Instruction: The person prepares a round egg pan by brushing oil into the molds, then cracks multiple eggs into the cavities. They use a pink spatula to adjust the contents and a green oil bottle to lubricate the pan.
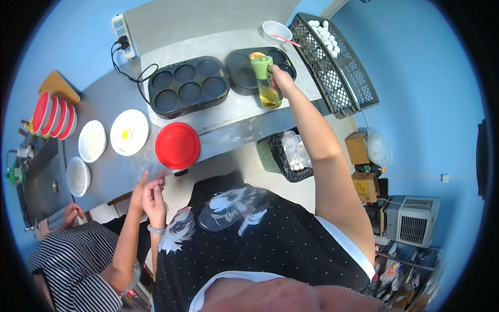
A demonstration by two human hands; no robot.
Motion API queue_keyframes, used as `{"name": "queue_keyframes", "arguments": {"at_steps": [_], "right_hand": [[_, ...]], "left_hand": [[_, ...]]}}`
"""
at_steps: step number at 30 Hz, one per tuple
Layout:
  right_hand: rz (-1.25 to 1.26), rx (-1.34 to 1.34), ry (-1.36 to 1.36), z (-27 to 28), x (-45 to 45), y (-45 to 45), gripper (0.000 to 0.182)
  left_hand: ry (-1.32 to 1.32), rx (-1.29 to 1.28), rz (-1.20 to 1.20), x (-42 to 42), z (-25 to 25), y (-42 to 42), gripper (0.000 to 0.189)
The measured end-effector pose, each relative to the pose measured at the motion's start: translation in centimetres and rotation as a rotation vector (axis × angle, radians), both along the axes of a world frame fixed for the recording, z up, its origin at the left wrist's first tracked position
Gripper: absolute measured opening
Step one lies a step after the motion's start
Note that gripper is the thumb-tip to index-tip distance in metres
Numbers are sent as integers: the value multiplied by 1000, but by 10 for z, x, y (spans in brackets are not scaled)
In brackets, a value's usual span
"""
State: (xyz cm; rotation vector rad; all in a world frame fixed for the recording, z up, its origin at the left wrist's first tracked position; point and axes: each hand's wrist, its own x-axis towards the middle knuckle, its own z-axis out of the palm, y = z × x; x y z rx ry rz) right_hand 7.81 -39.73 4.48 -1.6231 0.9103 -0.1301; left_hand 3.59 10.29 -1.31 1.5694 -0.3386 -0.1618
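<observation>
My right hand (pixel 282 81) grips the handle of an oil dispenser bottle (pixel 269 95) with a green top and yellow oil inside. The bottle is over the front of the right black electric pan (pixel 245 78), where a browned round piece of food (pixel 257 55) shows behind its top. Left of it sits a second black pan (pixel 189 86) with several round, dark wells. My left hand (pixel 153 199), a pale bangle at its wrist, is raised by the counter's front edge with loosely bent fingers and nothing visible in it. Closest to it on the counter is a red round lid or dish (pixel 177 146).
A co-worker's hand (pixel 137 191) is right beside my left hand. Left on the counter (pixel 105 171) stand a bowl with a cracked egg (pixel 129 132) and two bowls of white contents (pixel 92 141). An egg crate (pixel 335 66) borders the right; a lined bin (pixel 290 156) stands below.
</observation>
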Motion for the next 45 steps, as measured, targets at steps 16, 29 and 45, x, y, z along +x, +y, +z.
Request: {"name": "queue_keyframes", "arguments": {"at_steps": [16, 29, 45], "right_hand": [[48, 367, -6, -5, -26, 82, 38], [-58, 44, 144, -40, 3, 124, 44], [42, 70, 113, -41, 25, 169, 41]], "left_hand": [[6, 227, -35, 28, 7, 8, 12], [61, 150, -131, 83, 4, 64, 13], [72, 85, -98, 91, 4, 88, 12]]}}
